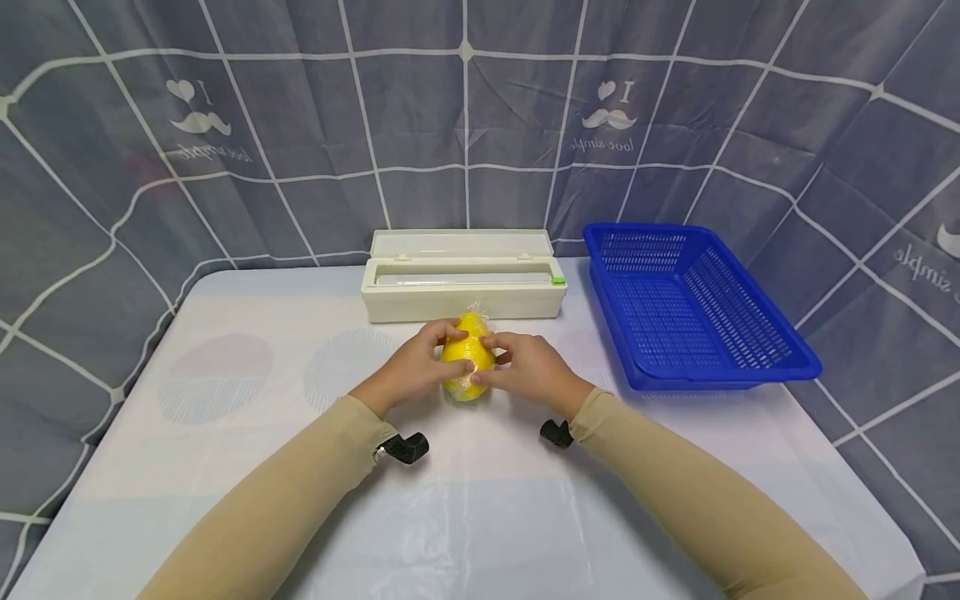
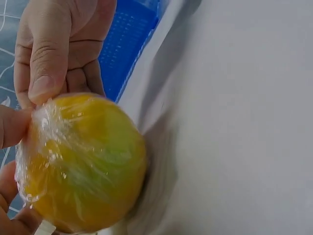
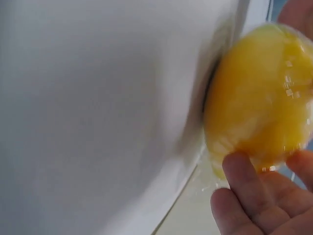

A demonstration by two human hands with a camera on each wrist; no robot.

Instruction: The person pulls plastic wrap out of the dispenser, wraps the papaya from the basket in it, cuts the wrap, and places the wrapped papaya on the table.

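A yellow, pear-shaped fruit [image 1: 467, 354] wrapped in clear cling film is upright between my two hands, at the middle of the table. My left hand [image 1: 416, 367] grips its left side with thumb and fingers. From the other side, my right hand [image 1: 536, 367] holds it, thumb low and fingers higher. Wrinkled film shines over the wrapped fruit [image 2: 88, 161] in the left wrist view, where the thumb of the right hand [image 2: 63, 49] presses near its edge. Right-hand fingertips touch the fruit [image 3: 259, 98] in the right wrist view. Bunched film sticks up at its top.
Behind the fruit stands a white cling film dispenser [image 1: 465, 304] with its lid raised and a green slider [image 1: 558, 281] at its right end. A blue plastic basket [image 1: 637, 358] sits at the back right. Grey checked curtain [image 1: 420, 108] surrounds the white-covered table [image 1: 465, 533].
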